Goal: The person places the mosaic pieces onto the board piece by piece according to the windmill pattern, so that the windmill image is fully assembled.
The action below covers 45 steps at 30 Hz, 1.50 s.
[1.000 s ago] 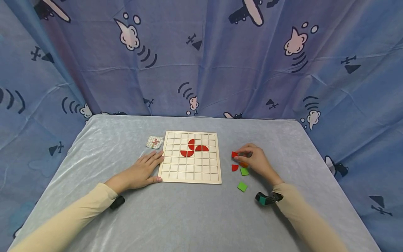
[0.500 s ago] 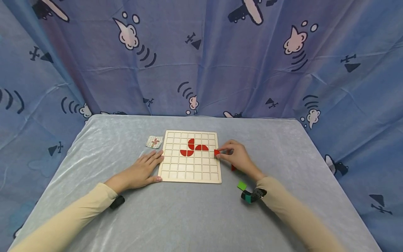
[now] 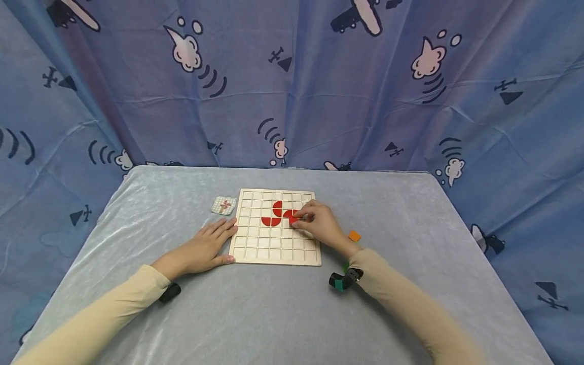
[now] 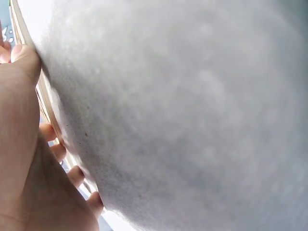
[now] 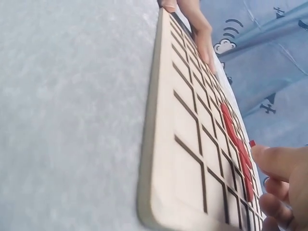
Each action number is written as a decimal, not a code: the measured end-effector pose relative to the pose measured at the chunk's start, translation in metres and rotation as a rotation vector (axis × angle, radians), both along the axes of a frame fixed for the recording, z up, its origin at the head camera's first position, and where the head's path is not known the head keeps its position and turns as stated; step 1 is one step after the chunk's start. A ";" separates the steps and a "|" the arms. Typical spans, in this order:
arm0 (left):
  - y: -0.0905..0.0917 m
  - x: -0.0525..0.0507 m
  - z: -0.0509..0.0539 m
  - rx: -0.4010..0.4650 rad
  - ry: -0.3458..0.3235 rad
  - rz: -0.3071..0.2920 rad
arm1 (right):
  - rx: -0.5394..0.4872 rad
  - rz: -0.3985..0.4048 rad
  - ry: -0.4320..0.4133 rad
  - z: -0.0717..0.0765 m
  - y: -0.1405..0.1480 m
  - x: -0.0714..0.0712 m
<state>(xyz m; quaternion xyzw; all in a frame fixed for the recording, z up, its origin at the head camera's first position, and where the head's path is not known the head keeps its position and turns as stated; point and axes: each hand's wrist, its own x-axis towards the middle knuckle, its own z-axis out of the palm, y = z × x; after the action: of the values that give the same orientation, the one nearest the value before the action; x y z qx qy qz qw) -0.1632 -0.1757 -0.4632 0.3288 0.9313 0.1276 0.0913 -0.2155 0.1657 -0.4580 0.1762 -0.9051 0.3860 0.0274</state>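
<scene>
A wooden grid board (image 3: 274,248) lies on the cloth, with several red quarter-round pieces (image 3: 271,222) set in cells near its middle. My right hand (image 3: 324,223) is over the board's right part, pinching a red piece (image 3: 293,221) between thumb and forefinger beside the red pieces there. In the right wrist view that pinched piece (image 5: 252,143) shows just above the board (image 5: 185,159). Flat on the cloth, my left hand (image 3: 203,249) touches the board's left edge with fingertips and thumb, fingers spread; the left wrist view shows these fingers (image 4: 57,151) along the edge.
A small patterned card (image 3: 224,206) lies left of the board's upper left corner. An orange piece (image 3: 354,236) is on the cloth to the right, and a green one is mostly hidden by the right wrist. A patterned blue curtain (image 3: 310,91) hangs behind the table.
My right hand has moved left with the red piece, from the loose pieces at the right to above the board. The orange piece has come into view. My left hand has stayed put.
</scene>
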 end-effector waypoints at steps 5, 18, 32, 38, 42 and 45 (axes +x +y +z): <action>0.000 0.000 0.000 -0.002 0.006 -0.003 | 0.015 0.015 0.013 -0.003 -0.008 -0.001; 0.001 0.001 0.001 0.004 0.016 -0.008 | 0.049 0.026 0.033 -0.009 -0.015 0.000; 0.000 0.001 0.000 -0.001 0.022 -0.003 | 0.073 0.017 0.044 -0.010 -0.017 0.000; 0.001 0.001 0.000 -0.003 0.022 -0.003 | 0.085 0.007 0.041 -0.011 -0.018 0.000; 0.001 0.000 0.000 -0.005 0.025 -0.003 | 0.084 0.004 0.045 -0.011 -0.018 0.000; 0.001 0.000 0.000 -0.004 0.027 -0.004 | 0.085 0.001 0.054 -0.012 -0.019 0.000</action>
<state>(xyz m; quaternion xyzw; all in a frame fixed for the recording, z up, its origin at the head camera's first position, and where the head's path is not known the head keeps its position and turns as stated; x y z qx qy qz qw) -0.1628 -0.1751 -0.4635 0.3324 0.9320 0.1211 0.0794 -0.2155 0.1472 -0.4696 0.1882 -0.9195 0.3423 0.0438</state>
